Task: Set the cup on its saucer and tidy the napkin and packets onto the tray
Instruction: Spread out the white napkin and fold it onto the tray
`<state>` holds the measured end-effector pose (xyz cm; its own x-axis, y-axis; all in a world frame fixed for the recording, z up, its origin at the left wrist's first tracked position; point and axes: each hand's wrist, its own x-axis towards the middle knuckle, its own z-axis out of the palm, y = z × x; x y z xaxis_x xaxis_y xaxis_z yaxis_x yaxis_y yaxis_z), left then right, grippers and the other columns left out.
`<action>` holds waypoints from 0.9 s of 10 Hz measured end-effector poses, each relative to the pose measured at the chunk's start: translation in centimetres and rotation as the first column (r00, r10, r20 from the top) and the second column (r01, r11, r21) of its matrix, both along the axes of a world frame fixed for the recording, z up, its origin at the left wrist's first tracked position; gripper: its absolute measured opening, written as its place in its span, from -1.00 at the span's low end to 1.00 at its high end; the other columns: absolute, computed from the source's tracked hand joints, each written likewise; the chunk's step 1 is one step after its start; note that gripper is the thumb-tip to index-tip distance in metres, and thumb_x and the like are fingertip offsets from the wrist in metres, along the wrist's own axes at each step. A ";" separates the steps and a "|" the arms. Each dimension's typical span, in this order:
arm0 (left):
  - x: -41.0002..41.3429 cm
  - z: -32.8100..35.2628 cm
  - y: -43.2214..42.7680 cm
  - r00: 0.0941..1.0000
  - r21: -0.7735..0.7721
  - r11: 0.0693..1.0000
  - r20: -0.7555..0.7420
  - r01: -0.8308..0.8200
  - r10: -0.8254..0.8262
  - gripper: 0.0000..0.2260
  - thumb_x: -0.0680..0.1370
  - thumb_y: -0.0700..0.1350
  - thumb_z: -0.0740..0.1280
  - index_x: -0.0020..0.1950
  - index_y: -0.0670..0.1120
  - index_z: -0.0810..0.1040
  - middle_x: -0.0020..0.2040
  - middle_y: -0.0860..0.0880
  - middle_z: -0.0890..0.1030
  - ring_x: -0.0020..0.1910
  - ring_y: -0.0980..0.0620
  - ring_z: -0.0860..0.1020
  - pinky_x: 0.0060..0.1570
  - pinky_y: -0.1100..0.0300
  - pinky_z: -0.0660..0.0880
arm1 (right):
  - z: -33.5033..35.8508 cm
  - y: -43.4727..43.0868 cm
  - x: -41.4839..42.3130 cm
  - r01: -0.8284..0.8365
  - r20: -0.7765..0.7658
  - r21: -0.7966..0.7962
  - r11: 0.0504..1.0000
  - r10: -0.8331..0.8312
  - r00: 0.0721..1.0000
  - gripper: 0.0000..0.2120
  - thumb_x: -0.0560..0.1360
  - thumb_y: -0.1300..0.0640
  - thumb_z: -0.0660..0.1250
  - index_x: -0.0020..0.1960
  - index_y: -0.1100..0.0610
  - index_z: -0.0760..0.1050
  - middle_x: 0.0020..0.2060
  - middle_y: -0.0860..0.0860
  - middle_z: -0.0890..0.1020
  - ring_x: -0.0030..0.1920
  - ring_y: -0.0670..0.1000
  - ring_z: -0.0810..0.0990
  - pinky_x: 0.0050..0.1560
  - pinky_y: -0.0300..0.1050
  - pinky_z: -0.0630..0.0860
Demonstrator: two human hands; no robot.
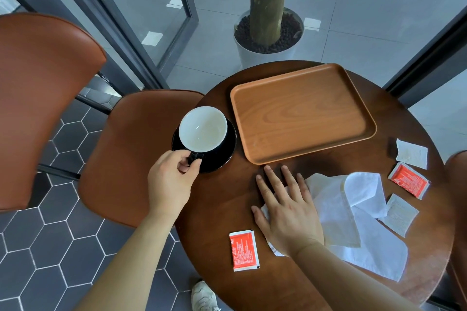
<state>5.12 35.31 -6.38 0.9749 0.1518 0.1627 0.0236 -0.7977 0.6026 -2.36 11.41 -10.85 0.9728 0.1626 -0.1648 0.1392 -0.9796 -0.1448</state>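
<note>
A black cup [203,129] with a white inside sits over the black saucer [225,154] at the table's left edge. My left hand [171,179] pinches the cup's handle. An empty wooden tray [300,113] lies at the far side of the table. My right hand [285,204] rests flat, fingers spread, on the left end of a crumpled white napkin [353,217]. One red packet [243,250] lies near the front edge, another red packet [409,180] at the right. A white packet [412,154] and a second white packet [400,214] lie at the right too.
The round dark wooden table [227,209] is small. Two brown chairs [131,154] stand to the left over hexagon floor tiles. A potted tree trunk [267,33] stands behind the table. Another chair edge [458,184] shows at the right.
</note>
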 end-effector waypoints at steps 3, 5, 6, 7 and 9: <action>-0.4 0.0 0.5 1.000 -0.009 1.000 0.006 -0.004 0.004 -0.83 0.47 -0.16 0.51 0.02 -0.17 0.68 -0.24 0.01 0.57 -0.30 0.09 0.53 -0.22 0.23 0.48 | -0.1 0.0 0.0 -0.005 0.006 0.003 1.000 0.005 1.000 -0.36 0.59 -0.34 -0.09 0.55 -0.06 0.23 0.55 0.00 0.26 0.57 0.19 0.13 0.52 0.26 0.10; -0.5 -0.2 0.6 1.000 -0.012 1.000 0.022 0.003 -0.003 -0.81 0.47 -0.15 0.52 0.04 -0.18 0.68 -0.22 0.00 0.58 -0.30 0.07 0.54 -0.23 0.29 0.47 | -0.2 0.0 0.0 -0.004 0.013 -0.010 1.000 0.004 1.000 -0.36 0.58 -0.35 -0.06 0.55 -0.05 0.24 0.54 0.01 0.28 0.56 0.20 0.15 0.53 0.25 0.09; -0.6 -0.4 0.6 1.000 -0.012 1.000 0.026 0.005 -0.005 -0.80 0.47 -0.14 0.52 0.05 -0.18 0.68 -0.21 0.00 0.59 -0.29 0.07 0.54 -0.23 0.33 0.45 | -0.3 0.0 0.0 -0.005 0.018 -0.009 1.000 0.005 1.000 -0.36 0.58 -0.34 -0.06 0.55 -0.05 0.24 0.54 0.01 0.28 0.56 0.20 0.15 0.53 0.25 0.10; -0.7 -0.5 0.6 0.999 -0.023 1.000 0.030 -0.008 0.009 -0.79 0.47 -0.14 0.52 0.06 -0.17 0.68 -0.20 0.01 0.59 -0.28 0.08 0.55 -0.22 0.36 0.45 | -0.3 0.0 0.0 -0.006 0.029 -0.009 1.000 0.007 1.000 -0.36 0.58 -0.34 -0.07 0.54 -0.05 0.25 0.54 0.01 0.29 0.56 0.20 0.16 0.52 0.26 0.12; -0.8 -0.5 0.5 1.000 -0.036 0.999 0.022 -0.017 0.018 -0.79 0.47 -0.13 0.51 0.06 -0.17 0.68 -0.20 0.01 0.58 -0.27 0.07 0.55 -0.21 0.36 0.45 | -0.6 0.1 -0.1 -0.002 0.042 -0.012 1.000 0.002 0.999 -0.36 0.58 -0.35 -0.05 0.54 -0.06 0.25 0.54 0.01 0.29 0.56 0.20 0.16 0.52 0.25 0.10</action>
<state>4.36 35.81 -6.83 0.9682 0.1749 0.1788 0.0235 -0.7753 0.6311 -2.41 11.46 -11.47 0.9786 0.1627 -0.1259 0.1468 -0.9810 -0.1268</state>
